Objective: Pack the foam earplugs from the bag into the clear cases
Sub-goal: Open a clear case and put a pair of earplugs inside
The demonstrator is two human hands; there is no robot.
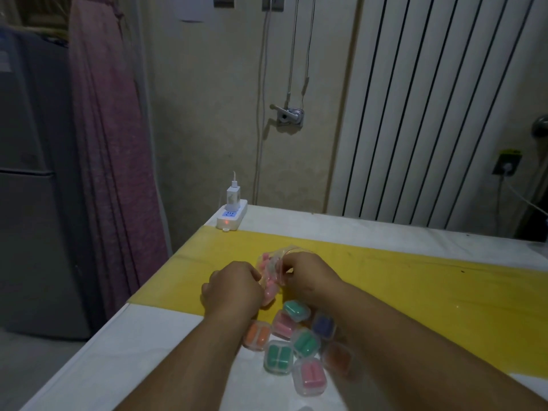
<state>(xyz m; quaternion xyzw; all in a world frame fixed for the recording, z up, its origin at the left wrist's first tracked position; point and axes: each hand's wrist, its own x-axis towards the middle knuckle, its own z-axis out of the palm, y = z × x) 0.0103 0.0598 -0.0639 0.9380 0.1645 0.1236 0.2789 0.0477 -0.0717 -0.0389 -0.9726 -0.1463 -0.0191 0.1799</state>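
A clear plastic bag (271,269) with pink foam earplugs inside sits between my hands over the yellow strip of the table. My left hand (232,287) grips its left side with curled fingers. My right hand (308,272) pinches its top right edge. Just in front of my hands lies a cluster of several small clear cases (299,342), each holding coloured earplugs: green, pink, orange and blue. My forearms hide part of the cluster's edges.
The table (154,351) is white with a yellow band (415,292) across it. A white power strip (232,216) with a charger plugged in sits at the far left corner. The table's left edge drops off to the floor.
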